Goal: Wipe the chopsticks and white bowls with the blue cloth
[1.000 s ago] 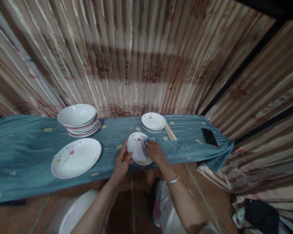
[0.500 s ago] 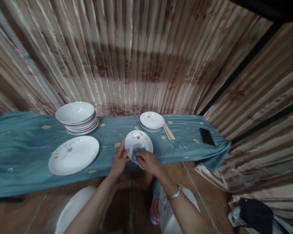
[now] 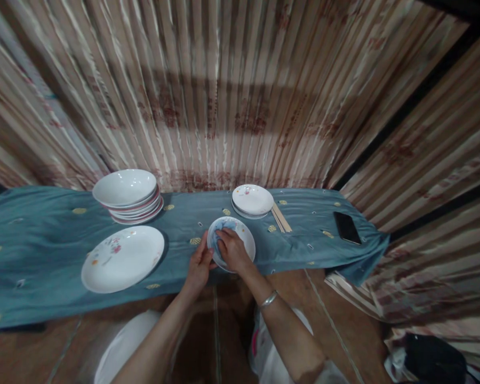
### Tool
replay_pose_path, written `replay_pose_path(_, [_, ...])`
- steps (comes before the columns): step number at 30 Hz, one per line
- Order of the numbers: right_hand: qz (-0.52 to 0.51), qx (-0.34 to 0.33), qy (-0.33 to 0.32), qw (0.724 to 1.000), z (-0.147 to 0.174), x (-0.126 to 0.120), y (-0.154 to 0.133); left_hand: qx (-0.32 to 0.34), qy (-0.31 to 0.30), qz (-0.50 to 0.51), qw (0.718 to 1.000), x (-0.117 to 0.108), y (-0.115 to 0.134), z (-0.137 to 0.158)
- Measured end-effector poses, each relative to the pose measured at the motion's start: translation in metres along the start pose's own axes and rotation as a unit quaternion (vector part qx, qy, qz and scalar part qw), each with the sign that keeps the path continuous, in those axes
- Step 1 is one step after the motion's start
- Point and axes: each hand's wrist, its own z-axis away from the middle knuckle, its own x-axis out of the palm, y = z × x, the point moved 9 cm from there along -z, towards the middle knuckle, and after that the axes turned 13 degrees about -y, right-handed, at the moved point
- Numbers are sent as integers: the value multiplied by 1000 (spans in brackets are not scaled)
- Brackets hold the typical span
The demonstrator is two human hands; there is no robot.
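Note:
A white plate with a floral print is at the front edge of the cloth-covered table. My left hand grips its left rim, thumb on top and fingers beneath. My right hand presses a blue cloth onto the upper left of the plate's face, partly covering the print. Just behind it stands a short stack of similar plates. To the left lies a large oval plate with flowers.
A tall pile of bowls and plates stands at the back left. Wooden chopsticks lie right of the small stack, and a black phone farther right. A pleated curtain hangs behind the blue tablecloth.
My right hand has slid the blue cloth from the plate's lower part up to its upper left. My left hand still holds the rim. The view has shifted slightly.

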Motion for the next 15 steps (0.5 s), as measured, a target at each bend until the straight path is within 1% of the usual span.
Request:
replay_pose_path(3, [40, 34, 7, 999, -3, -4, 16, 6, 1, 3, 1000, -1, -1, 0])
replay_pose_path(6, [99, 72, -8, 992, 1, -8, 32, 15, 1, 4, 1000, -1, -2, -1])
replay_pose_path(9, [155, 104, -36, 982, 11, -10, 42, 11, -1, 4, 1000, -1, -4, -3])
replay_pose_path(12, [190, 151, -77, 967, 25, -9, 51, 13, -5, 7, 1000, -1, -5, -3])
replay_pose_path(15, [203, 176, -131, 954, 41, -7, 50, 20, -18, 20, 999, 2, -4, -3])
